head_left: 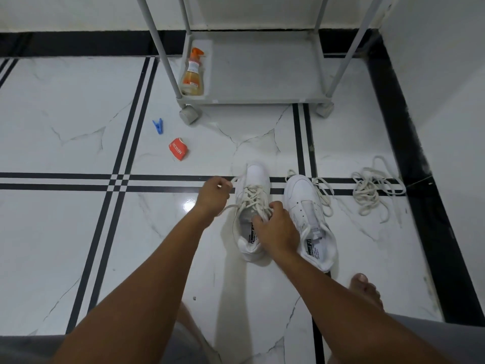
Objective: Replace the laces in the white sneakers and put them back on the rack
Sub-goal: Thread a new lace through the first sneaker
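White sneakers are stood side by side on the marble floor (78,132), toes pointing away from the person, just in front of the wheeled rack (259,74). The left sneaker (253,206) is already criss-crossed with a cream lace (252,197) through most of its eyelets; the right sneaker (307,214) shows bare eyelets along its throat, with a second lace (324,195) draped loosely over and beside it. By appearance, the lacing of the left sneaker is being finished while the right one is still to be threaded.

One free end of the lace is pinched in the curled fingers of the left hand (214,195) and drawn out to the side, probably to take up slack. The right hand (275,227) is pressed down over the tongue and collar, fingers curled round the upper crossings, seemingly so that the shoe is kept from sliding on the glossy tile as the lace is pulled.

A tangled heap of laces (375,193) is left on the floor to the right, apart from the shoes; these are judged to be the removed ones.

On the rack's bottom shelf only an orange spray bottle (193,72) is held, lying at the left edge; the remainder of that shelf is open for the shoes. A blue clothes peg (158,125) and a red Nescafé sachet (178,149) lie on the tile nearby.
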### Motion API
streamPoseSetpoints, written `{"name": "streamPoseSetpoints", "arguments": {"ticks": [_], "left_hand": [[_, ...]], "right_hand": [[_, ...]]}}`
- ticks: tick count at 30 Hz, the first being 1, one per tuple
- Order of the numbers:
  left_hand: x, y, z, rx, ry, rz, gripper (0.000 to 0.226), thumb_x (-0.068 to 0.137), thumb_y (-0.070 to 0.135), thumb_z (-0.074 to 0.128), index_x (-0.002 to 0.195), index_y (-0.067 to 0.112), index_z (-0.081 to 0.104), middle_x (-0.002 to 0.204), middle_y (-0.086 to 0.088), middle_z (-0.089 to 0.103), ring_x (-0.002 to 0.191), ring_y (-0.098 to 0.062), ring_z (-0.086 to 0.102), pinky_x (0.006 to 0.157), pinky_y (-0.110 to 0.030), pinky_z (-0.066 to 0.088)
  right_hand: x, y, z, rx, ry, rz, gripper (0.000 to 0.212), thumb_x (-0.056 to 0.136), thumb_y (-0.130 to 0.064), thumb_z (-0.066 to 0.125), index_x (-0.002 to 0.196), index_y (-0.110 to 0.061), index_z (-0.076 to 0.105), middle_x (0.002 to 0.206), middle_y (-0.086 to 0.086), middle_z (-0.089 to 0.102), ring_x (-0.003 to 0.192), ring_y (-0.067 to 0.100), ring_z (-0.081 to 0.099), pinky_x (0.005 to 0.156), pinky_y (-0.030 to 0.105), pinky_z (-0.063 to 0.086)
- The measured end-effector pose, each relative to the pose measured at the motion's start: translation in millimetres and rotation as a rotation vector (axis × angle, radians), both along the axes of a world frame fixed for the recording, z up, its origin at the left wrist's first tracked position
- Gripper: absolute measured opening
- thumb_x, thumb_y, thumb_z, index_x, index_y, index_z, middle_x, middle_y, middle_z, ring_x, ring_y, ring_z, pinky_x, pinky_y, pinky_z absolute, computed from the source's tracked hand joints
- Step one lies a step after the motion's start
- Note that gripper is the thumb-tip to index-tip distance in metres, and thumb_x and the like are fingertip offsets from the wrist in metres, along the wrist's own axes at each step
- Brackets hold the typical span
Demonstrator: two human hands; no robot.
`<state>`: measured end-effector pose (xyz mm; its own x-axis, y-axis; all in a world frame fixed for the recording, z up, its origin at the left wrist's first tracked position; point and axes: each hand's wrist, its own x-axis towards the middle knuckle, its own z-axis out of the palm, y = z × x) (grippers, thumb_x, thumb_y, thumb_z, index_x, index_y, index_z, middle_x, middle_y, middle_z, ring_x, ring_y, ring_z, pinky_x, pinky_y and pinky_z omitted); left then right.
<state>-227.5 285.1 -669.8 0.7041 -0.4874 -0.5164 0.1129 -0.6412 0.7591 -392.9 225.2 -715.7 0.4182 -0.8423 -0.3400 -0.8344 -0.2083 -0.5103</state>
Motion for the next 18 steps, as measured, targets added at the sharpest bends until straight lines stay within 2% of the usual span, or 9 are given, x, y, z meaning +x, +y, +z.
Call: {"name": "streamPoseSetpoints", "arguments": {"ticks": [2, 3, 5, 6, 9, 11, 13, 16, 18], "left_hand": [[-15, 4, -12, -0.021, 0.06, -0.062, 0.015, 0.102, 0.02, 0.048, 0.096, 0.012, 0.059, 0.087, -0.003, 0.063, 0.067, -0.014, 0.053, 0.058, -0.026, 0.041], [-19, 7, -17, -0.035, 0.081, -0.093, 0.016, 0.103, 0.021, 0.047, 0.093, 0.013, 0.057, 0.086, -0.004, 0.062, 0.069, -0.017, 0.054, 0.059, -0.027, 0.042], [-22, 11, -22, -0.055, 0.092, -0.138, 0.018, 0.104, 0.022, 0.046, 0.093, 0.011, 0.056, 0.084, -0.005, 0.061, 0.069, -0.019, 0.054, 0.057, -0.028, 0.044], [-21, 13, -21, -0.048, 0.095, -0.146, 0.018, 0.104, 0.022, 0.046, 0.095, 0.009, 0.055, 0.085, -0.005, 0.062, 0.068, -0.019, 0.055, 0.054, -0.027, 0.044], [-14, 15, -15, -0.02, 0.03, -0.13, 0.019, 0.106, 0.02, 0.045, 0.102, 0.005, 0.055, 0.089, -0.007, 0.068, 0.066, -0.019, 0.059, 0.047, -0.019, 0.043], [-11, 15, -11, -0.048, -0.06, -0.029, 0.018, 0.105, 0.02, 0.045, 0.102, 0.007, 0.056, 0.087, -0.007, 0.071, 0.06, -0.015, 0.058, 0.044, -0.015, 0.043], [-10, 12, -7, -0.118, -0.073, 0.062, 0.017, 0.105, 0.023, 0.048, 0.104, 0.009, 0.059, 0.086, -0.005, 0.071, 0.055, -0.01, 0.055, 0.047, -0.016, 0.043], [-12, 3, 1, -0.275, 0.165, 0.088, 0.021, 0.102, 0.028, 0.057, 0.106, 0.009, 0.066, 0.087, -0.004, 0.068, 0.056, -0.01, 0.05, 0.049, -0.019, 0.041], [-15, -3, 8, -0.321, 0.283, 0.016, 0.022, 0.099, 0.029, 0.063, 0.106, 0.01, 0.072, 0.084, -0.004, 0.067, 0.055, -0.011, 0.049, 0.048, -0.02, 0.04]], "right_hand": [[6, 0, 6, 0.067, -0.109, -0.066, 0.028, 0.089, -0.05, 0.048, 0.102, -0.029, 0.06, 0.098, -0.005, 0.064, 0.091, 0.024, 0.061, 0.079, 0.037, 0.049], [11, -1, 9, 0.131, -0.195, -0.126, 0.029, 0.092, -0.05, 0.044, 0.088, -0.027, 0.061, 0.089, -0.007, 0.065, 0.085, 0.021, 0.061, 0.073, 0.034, 0.047], [21, -6, 20, 0.241, -0.357, -0.257, 0.038, 0.098, -0.045, 0.049, 0.068, -0.024, 0.058, 0.069, -0.009, 0.061, 0.068, 0.012, 0.057, 0.062, 0.029, 0.04], [25, -9, 24, 0.264, -0.414, -0.281, 0.035, 0.098, -0.039, 0.056, 0.067, -0.023, 0.061, 0.066, -0.01, 0.062, 0.065, 0.009, 0.057, 0.06, 0.027, 0.04], [35, -27, 26, 0.367, -0.37, -0.154, 0.014, 0.091, -0.019, 0.066, 0.084, -0.017, 0.078, 0.081, -0.006, 0.074, 0.074, 0.01, 0.066, 0.067, 0.025, 0.051], [37, -39, 29, 0.561, -0.332, -0.09, 0.013, 0.091, -0.01, 0.067, 0.088, -0.017, 0.077, 0.087, 0.002, 0.074, 0.073, 0.016, 0.065, 0.068, 0.03, 0.057], [38, -46, 34, 0.673, -0.361, -0.074, 0.014, 0.091, -0.005, 0.066, 0.094, -0.017, 0.073, 0.09, 0.007, 0.072, 0.073, 0.016, 0.062, 0.066, 0.027, 0.056], [45, -45, 43, 0.691, -0.495, -0.151, 0.016, 0.094, -0.005, 0.063, 0.106, -0.013, 0.071, 0.098, 0.009, 0.072, 0.077, 0.016, 0.065, 0.069, 0.025, 0.055], [49, -42, 46, 0.815, -0.642, -0.257, 0.016, 0.095, -0.002, 0.062, 0.109, -0.004, 0.069, 0.101, 0.017, 0.072, 0.081, 0.023, 0.069, 0.072, 0.029, 0.06]]}}
